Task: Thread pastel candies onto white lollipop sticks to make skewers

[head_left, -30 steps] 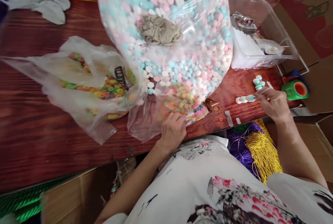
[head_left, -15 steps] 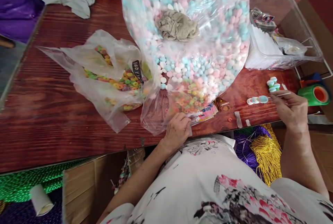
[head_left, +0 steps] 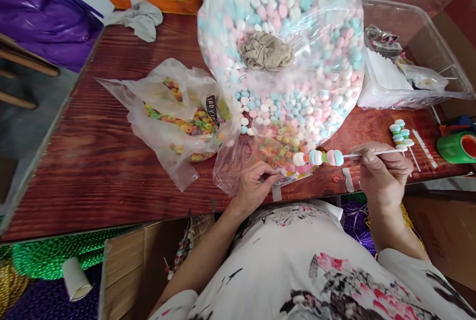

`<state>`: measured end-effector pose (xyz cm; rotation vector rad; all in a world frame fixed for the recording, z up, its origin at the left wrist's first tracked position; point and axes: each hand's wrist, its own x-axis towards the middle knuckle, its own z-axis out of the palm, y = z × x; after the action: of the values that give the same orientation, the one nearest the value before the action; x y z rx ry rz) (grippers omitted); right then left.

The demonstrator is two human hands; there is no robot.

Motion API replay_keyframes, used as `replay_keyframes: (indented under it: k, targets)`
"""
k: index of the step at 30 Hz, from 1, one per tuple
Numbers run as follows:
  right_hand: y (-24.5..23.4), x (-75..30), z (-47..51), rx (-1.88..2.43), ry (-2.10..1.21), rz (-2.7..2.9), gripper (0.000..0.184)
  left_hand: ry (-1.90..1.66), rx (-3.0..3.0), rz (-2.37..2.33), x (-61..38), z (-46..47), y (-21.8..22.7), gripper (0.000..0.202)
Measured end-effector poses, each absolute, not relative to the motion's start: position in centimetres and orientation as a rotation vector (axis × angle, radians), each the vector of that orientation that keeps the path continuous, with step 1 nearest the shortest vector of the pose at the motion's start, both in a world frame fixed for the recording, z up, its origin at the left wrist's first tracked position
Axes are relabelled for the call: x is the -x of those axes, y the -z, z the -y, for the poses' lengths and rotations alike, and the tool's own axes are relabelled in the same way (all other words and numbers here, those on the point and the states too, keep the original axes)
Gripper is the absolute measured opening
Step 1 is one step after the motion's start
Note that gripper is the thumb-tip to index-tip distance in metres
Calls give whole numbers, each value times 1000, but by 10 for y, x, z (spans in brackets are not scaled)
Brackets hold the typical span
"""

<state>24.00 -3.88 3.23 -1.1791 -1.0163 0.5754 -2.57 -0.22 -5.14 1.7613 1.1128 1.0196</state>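
Observation:
My right hand [head_left: 386, 171] is closed around the white stick of a candy skewer [head_left: 318, 157]. Pink, white and blue round candies, with small coloured rings between some of them, are threaded at its left end, level above the table edge. With thumb and fingers pinched together, my left hand [head_left: 255, 186] is at the left edge of some colourful printed packets [head_left: 295, 174] lying flat. The skewer's tip is just above these packets. Behind my left hand lies a clear bag of ring candies [head_left: 278, 144]. More threaded candy skewers [head_left: 400, 134] lie to the right of my right hand.
A big clear bag of pastel candies [head_left: 316, 77] fills the table's middle, a brown cloth [head_left: 267, 51] on top. Left of it is another ring-candy bag [head_left: 178, 112]. At right are a clear plastic bin [head_left: 420, 94] and green tape [head_left: 451, 147]. An orange box [head_left: 186, 5] stands behind.
My right hand has brought a candy skewer leftward from beside the other skewers to the printed packets. My left fingers have closed into a pinch at the packets' edge. The view has shifted slightly.

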Motion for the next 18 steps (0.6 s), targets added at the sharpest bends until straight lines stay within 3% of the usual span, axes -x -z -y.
replay_keyframes:
  k: [7, 12, 18]
  targets:
    - [-26, -241, 44, 1168, -506, 1158, 2, -1062, -1730, -1146, 26, 4, 52, 25]
    - [-24, -242, 48, 1193, -567, 1332, 4, -1088, -2045, -1045, 26, 2, 55, 16]
    - [-31, -246, 40, 1150, -442, 1218, 4, -1046, -2151, -1016, 30, -1, 55, 16]
